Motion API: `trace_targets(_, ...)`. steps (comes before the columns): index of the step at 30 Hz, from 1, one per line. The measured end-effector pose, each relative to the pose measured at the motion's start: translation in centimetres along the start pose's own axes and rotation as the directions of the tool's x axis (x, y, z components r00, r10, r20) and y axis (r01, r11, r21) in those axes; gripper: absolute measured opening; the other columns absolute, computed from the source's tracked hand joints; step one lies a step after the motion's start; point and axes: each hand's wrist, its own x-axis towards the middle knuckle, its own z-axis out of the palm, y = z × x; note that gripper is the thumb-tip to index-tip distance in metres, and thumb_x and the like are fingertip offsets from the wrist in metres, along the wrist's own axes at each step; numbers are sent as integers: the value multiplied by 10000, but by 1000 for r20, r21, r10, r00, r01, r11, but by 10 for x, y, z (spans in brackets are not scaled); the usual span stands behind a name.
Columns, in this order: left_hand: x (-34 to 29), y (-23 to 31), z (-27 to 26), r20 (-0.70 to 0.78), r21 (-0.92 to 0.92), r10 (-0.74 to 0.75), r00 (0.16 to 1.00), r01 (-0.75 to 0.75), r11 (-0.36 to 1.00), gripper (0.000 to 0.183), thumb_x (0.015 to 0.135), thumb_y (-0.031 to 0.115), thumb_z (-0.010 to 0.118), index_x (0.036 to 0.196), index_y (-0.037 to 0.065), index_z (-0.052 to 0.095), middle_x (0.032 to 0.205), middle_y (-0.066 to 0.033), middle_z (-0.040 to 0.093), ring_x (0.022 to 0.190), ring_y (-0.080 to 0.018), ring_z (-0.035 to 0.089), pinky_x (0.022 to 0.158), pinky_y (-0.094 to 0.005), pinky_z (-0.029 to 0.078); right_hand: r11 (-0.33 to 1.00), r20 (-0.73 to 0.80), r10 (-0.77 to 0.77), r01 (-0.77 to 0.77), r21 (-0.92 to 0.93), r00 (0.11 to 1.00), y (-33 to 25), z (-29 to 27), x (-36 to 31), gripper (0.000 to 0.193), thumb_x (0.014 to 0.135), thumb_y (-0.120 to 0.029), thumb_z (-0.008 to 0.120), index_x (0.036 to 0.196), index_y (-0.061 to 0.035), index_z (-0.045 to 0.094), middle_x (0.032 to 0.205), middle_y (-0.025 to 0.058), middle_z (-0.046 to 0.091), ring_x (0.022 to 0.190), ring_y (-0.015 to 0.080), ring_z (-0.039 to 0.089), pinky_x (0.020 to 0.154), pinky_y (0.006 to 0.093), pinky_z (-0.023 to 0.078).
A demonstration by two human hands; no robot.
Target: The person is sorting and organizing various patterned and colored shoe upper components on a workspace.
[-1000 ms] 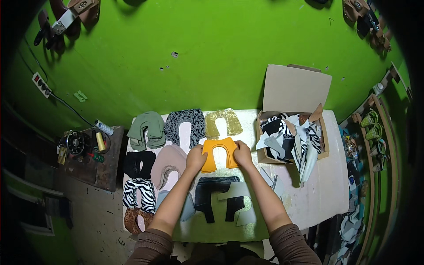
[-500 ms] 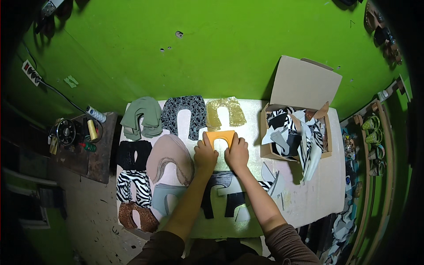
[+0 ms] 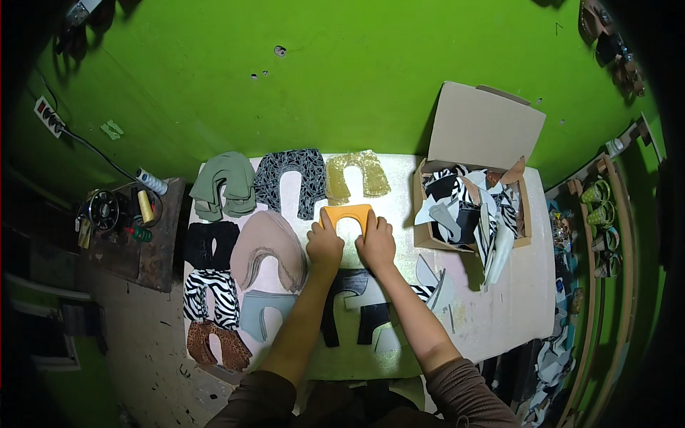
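An orange arch-shaped piece (image 3: 348,211), apparently a stack of cut material, lies at the middle of the table just below a gold glittery arch piece (image 3: 354,157). My left hand (image 3: 325,246) grips its left leg, thumb and fingers closed on it. On the other leg, my right hand (image 3: 377,247) is closed in the same way. To the left sit a beige arch stack (image 3: 265,230) and a black-and-grey patterned arch piece (image 3: 268,182). Black cut pieces (image 3: 352,279) lie between my forearms. My fingers partly cover the orange legs.
More arch pieces line the left side: green (image 3: 222,165), black (image 3: 199,246), zebra-striped (image 3: 227,303), leopard-print (image 3: 232,348) and light blue (image 3: 255,308). An open cardboard box (image 3: 435,232) at right overflows with scraps. Loose offcuts (image 3: 442,289) lie below it. A side bench (image 3: 153,257) holds thread and tools.
The whole view has shifted slightly, moving the table up and left in the picture. Both hands keep their hold on the orange piece, which stays in nearly the same place below the gold one.
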Motion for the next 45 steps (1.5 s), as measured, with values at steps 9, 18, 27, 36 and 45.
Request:
trace_targets(9,-110,7,-16,-250,-195,440,862,-490,849,466,717,149,636,1148,20,513,1139,-176,495,1072,-338,461,891,-441,370,960,150,-267,250,124,952,54,-52,-69,466,732,-142,544,1183,-39,494,1098,185,520,1039,345,494,934,449,344)
trace_targets(18,-235,53,1,-199,-400,243,949,-305,864,423,749,194,601,1122,16,518,1132,-169,487,1066,-332,452,910,-434,341,908,387,-399,298,296,831,106,-80,-96,284,751,-225,642,927,-10,581,858,156,619,786,299,600,707,369,469)
trace_targets(27,-299,82,18,-183,-253,265,947,-306,918,795,690,250,684,1331,-21,300,1197,-212,434,1135,-373,396,967,-458,298,722,395,-310,-56,689,865,125,-127,-126,153,837,-119,595,955,-28,556,672,-17,514,599,42,435,512,211,355)
trace_targets(36,-288,84,-27,-211,-720,-52,976,-119,684,261,866,115,487,1113,47,534,943,-183,627,839,-344,609,705,-390,483,513,467,-364,-245,822,806,173,-147,-116,277,849,-76,421,1056,-20,597,858,37,596,790,109,531,773,213,412)
trace_targets(45,-259,64,-41,-163,-904,-236,958,-50,424,400,786,63,659,1141,23,478,945,-116,630,819,-135,600,728,-244,475,787,187,-367,197,584,911,175,-155,-142,300,818,-261,627,977,-7,619,797,78,614,705,146,546,666,261,435)
